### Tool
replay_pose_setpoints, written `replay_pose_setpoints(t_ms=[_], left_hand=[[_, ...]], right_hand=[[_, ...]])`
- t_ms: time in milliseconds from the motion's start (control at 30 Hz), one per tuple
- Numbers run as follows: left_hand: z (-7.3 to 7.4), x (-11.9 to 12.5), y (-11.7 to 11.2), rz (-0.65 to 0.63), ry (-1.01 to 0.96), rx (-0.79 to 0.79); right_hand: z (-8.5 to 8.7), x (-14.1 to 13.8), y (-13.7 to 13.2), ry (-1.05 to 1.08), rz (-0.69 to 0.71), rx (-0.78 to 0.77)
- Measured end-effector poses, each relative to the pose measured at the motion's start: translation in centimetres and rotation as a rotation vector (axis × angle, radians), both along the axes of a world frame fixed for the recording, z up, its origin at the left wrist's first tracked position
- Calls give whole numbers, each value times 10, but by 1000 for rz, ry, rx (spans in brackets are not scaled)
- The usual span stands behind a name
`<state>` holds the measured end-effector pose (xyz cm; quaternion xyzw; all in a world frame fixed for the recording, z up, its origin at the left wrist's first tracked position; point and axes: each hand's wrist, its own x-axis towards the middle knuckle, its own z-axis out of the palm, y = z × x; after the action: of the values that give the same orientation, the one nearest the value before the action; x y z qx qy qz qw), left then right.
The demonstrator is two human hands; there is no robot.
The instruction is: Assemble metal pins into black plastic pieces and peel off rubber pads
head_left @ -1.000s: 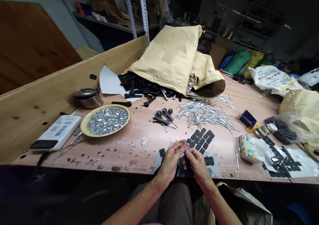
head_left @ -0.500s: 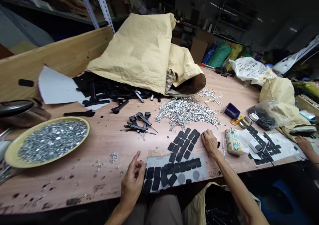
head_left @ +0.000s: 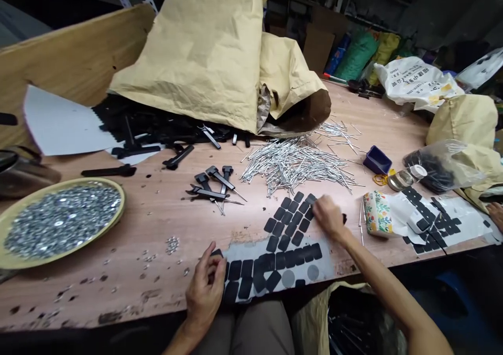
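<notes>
My left hand (head_left: 205, 284) is at the table's front edge, beside the left end of a grey sheet (head_left: 330, 255). Its thumb and index finger are closed on a small black rounded pad (head_left: 216, 253). Rows of similar black pads (head_left: 246, 267) lie on the sheet. More loose black pads (head_left: 286, 217) lie in slanting lines just behind it. At the upper right end of those lines my right hand (head_left: 329, 217) reaches down to the pads. Its fingers are blurred, and whether they grip anything is hidden.
Thin metal rods (head_left: 294, 163) are heaped behind the pads. Black-handled parts (head_left: 214, 183) lie left of them. A yellow dish (head_left: 122, 203) of small metal pieces stands left. A large paper sack (head_left: 196, 56) rises behind. A tissue pack (head_left: 377, 213) and another person's hand (head_left: 495, 214) are right.
A black pad now shows in my left fingers, which were apart and without it before. My right hand shifts slightly at the pads, blurred. The camera view has tipped down and closer.
</notes>
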<state>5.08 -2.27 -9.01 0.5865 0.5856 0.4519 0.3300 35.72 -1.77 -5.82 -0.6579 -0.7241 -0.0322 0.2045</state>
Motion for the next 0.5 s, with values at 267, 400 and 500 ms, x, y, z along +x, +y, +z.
replay_pose_setpoints(t_ms=[267,400,500], left_hand=[[0,1,0,-33,57,38],[-2,0,1,-40,82,59],[-4,0,2,-45,99,104]], right_hand=[[-6,-9,-13,-255,204,54],[2,2,-4,-176,-31,75],[1,-1,-5,-136,50,-6]])
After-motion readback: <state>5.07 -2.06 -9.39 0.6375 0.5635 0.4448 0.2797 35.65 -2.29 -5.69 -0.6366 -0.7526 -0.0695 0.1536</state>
